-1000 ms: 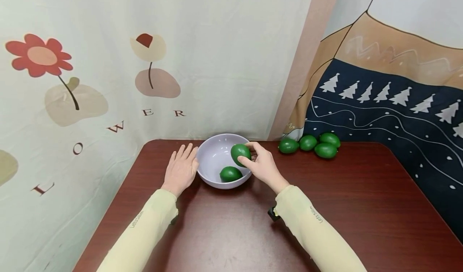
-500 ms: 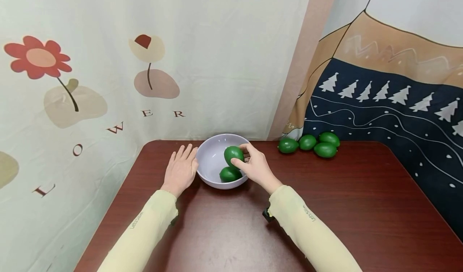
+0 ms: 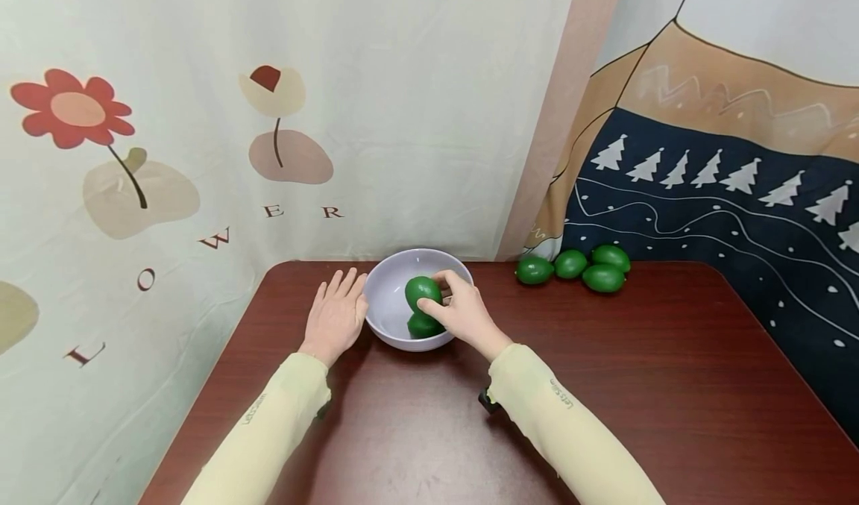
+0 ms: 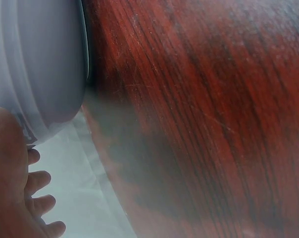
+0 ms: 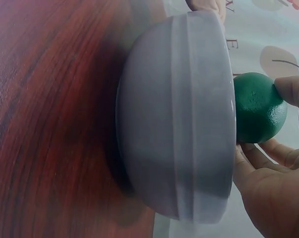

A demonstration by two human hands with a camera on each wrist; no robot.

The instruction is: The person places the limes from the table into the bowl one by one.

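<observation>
A pale lavender bowl [image 3: 389, 311] stands near the back edge of the table. Over its inside my right hand [image 3: 463, 312] pinches a green lime [image 3: 422, 293] between thumb and fingers. A second lime [image 3: 421, 327] lies in the bowl, partly covered by the held one. From the right wrist view, the held lime [image 5: 258, 108] shows just above the bowl's rim. My left hand [image 3: 334, 317] rests with straight fingers against the bowl's left side. In the left wrist view its thumb and fingertips [image 4: 39, 181] show by the bowl's outer wall [image 4: 45, 54].
Several more limes [image 3: 602, 278] sit in a group at the back right of the dark red wooden table [image 3: 644, 371]. Behind the table hangs a printed curtain [image 3: 416, 117], close to its back edge.
My right hand has moved left and slightly down with the lime, from the bowl's right side toward its middle. My left hand has stayed in place.
</observation>
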